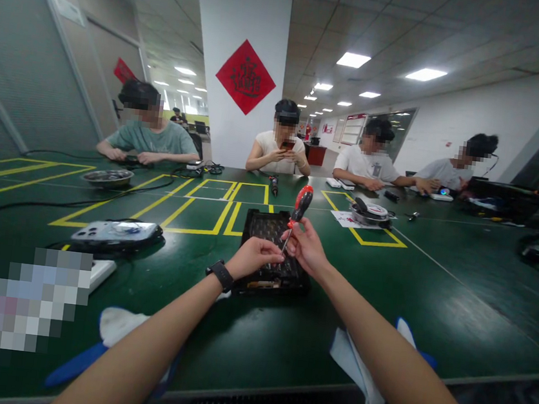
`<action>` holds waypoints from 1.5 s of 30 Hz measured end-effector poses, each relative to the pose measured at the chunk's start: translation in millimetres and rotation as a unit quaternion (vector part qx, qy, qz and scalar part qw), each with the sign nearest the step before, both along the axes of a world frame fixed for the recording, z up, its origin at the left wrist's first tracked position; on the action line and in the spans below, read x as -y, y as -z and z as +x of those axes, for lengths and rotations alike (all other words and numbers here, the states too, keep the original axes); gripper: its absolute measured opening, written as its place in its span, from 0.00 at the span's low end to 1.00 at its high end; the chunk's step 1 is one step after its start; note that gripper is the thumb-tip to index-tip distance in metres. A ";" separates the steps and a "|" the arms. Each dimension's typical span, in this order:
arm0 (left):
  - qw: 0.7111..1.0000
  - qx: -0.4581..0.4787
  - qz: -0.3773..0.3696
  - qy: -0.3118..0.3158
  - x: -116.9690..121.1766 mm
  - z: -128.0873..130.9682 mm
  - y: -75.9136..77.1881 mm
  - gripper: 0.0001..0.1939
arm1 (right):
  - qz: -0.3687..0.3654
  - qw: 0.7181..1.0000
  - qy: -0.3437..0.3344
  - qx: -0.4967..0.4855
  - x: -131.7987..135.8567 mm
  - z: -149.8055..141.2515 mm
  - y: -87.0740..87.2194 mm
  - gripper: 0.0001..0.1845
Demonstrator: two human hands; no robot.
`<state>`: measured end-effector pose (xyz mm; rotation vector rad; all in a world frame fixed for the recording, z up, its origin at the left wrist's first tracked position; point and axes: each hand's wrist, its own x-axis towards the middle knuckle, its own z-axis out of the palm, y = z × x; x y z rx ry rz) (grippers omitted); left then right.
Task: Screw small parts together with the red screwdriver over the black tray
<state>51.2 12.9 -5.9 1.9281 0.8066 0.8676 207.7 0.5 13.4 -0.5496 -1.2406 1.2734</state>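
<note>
A screwdriver [303, 204] with a red and black handle stands nearly upright, its thin shaft pointing down. My right hand [307, 248] is closed around the lower handle and the top of the shaft. At the shaft's lower end, the fingers of my left hand [259, 256] are pinched together; any small part between them is too small to make out. A black watch is on the left wrist. Below both hands lies an open black tool case [284, 286] with rows of small pieces, partly covered by the hands.
Gloves [360, 368] lie near the table's front edge on both sides. To the left are a phone [117, 234], cables and a metal bowl [107, 177]. Another bowl [370, 215] sits at right on paper. Several people sit across the green table [433, 298].
</note>
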 end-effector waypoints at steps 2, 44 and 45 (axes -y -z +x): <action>1.000 -0.008 0.004 0.010 0.9 -0.2 0.4 0.14 | -0.001 1.000 0.008 0.005 -0.1 -0.3 1.1 0.16; 0.998 -0.007 0.007 0.061 0.7 2.4 4.7 0.14 | 0.001 1.000 -0.015 -0.002 4.5 -9.1 6.9 0.13; 0.998 -0.006 0.008 0.056 0.8 2.2 4.6 0.15 | 0.005 1.000 -0.013 -0.001 4.2 -9.5 7.7 0.12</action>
